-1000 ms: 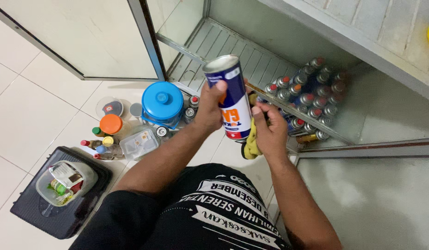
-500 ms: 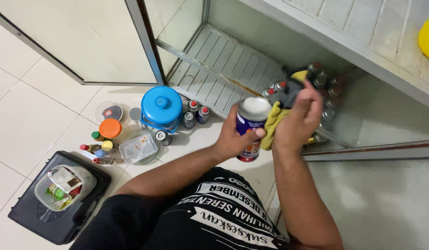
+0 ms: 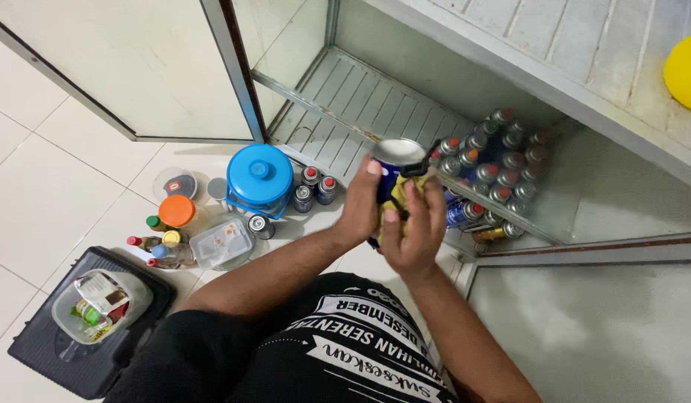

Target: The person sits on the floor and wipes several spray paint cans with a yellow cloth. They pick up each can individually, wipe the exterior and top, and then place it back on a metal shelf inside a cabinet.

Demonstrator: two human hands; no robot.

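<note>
A blue spray can [image 3: 391, 158] with a silver bottom points up in front of me. My left hand [image 3: 364, 205] grips its body from the left side. My right hand [image 3: 411, 227] presses a yellow cloth [image 3: 400, 195] against the can's right side. Both hands are over the floor in front of an open low cabinet [image 3: 375, 112]. Most of the can's body is hidden behind my fingers.
Several gas canisters [image 3: 495, 168] are stacked inside the cabinet at the right. On the floor stand a blue-lidded jar [image 3: 260, 177], three small cans [image 3: 313, 189], an orange-lidded jar [image 3: 177, 212], small bottles [image 3: 160, 248], a clear box [image 3: 222, 242] and a black case [image 3: 84, 336].
The can has been turned from label-up to bottom-up and shifted right. My right hand moved from beside it onto its side with the yellow cloth.
</note>
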